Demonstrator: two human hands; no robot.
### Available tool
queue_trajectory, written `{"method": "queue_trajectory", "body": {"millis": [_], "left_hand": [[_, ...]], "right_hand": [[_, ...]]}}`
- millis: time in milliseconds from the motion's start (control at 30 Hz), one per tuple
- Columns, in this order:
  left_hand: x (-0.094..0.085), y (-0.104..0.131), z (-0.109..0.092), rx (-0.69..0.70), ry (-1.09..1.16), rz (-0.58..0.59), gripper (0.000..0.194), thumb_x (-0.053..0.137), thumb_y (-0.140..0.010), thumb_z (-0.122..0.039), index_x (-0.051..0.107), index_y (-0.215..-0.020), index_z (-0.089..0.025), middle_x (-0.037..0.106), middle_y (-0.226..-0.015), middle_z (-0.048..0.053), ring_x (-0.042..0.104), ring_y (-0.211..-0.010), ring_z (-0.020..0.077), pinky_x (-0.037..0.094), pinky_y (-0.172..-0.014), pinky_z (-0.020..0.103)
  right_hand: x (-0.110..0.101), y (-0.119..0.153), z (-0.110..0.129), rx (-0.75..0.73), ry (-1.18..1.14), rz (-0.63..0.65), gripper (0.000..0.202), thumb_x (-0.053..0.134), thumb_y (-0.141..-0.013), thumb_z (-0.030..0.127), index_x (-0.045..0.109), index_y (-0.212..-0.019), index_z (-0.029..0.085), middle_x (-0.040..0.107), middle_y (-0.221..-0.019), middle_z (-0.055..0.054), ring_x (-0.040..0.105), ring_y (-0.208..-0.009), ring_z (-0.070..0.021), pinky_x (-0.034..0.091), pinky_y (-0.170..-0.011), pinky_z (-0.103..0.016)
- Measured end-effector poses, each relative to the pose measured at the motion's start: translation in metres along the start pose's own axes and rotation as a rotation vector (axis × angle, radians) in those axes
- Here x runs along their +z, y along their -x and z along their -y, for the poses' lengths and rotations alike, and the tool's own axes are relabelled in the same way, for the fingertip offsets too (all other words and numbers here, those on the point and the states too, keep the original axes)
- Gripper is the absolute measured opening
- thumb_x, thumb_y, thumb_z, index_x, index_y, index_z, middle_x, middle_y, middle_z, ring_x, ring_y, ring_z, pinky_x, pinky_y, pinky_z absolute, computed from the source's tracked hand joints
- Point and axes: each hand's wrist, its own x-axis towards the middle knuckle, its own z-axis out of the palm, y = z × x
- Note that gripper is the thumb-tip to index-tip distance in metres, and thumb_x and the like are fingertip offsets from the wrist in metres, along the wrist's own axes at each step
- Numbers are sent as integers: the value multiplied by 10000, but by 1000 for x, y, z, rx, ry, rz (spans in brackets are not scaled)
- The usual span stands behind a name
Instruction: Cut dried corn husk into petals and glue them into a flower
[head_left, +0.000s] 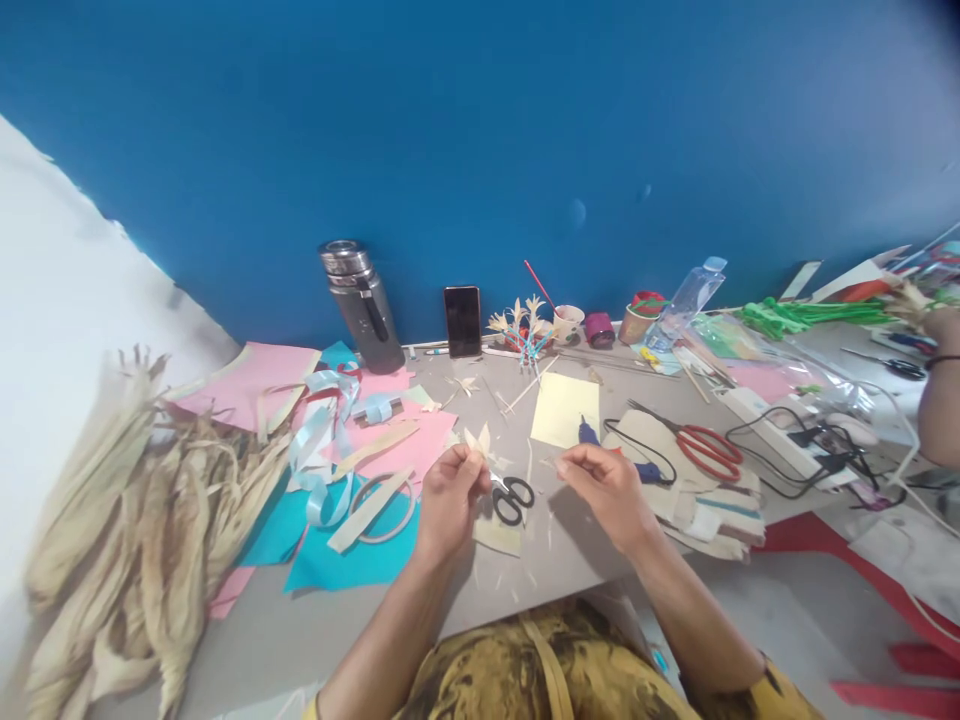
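Between its thumb and fingers, my left hand point(454, 490) pinches a pale corn husk flower point(478, 440) with pointed petals. My right hand point(604, 490) is closed in a pinch to the right; a tiny pale bit shows at its fingertips, too small to name. Black-handled scissors point(511, 500) lie on the table between the hands, blades partly behind my left hand. Beyond my right hand rests a blue glue gun point(589, 432), partly hidden by that hand. Several finished husk flowers on blue stems point(529, 330) stand at the back.
Dried corn husks point(150, 530) heap at the left, beside blue paper point(337, 560) and a tape roll point(409, 515). A thermos point(364, 310), phone point(462, 322) and plastic bottle point(694, 290) line the wall. Red-handled scissors point(709, 452) and a power strip point(776, 440) lie right, near another person's arm point(941, 390).
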Motion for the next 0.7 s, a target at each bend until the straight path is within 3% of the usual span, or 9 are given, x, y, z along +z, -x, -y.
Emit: {"method": "queue_trajectory", "body": {"millis": [267,500,700], "left_hand": [[-3,2,4,48,-107,38,246,695,-825,-374,575,-737,-177,605,-633,-12,521,-602,105,427,-623,224],[-8,1,0,10,-70,-37,266,687,-826,-388,542,-724,-190,560,-589,-33,489,-562,101,392,-542,207],[-2,2,0,-1,-30,-51,271,694,-816,-357,533,-687,-182,521,-560,-35,465,-548,99,379,-533,210]], "right_hand": [[22,-2,16,-69,94,182,205,584,-862,328,672,-779,162,603,-672,3,495,-610,-128,382,-566,-231],[-20,-11,-14,-60,253,64,233,569,-872,369,650,-765,178,583,-644,2,512,-595,-147,389,-559,-247],[-55,-3,-32,-4,341,-48,286,563,-883,425,696,-812,181,687,-797,-49,581,-682,-181,432,-600,-264]]}}
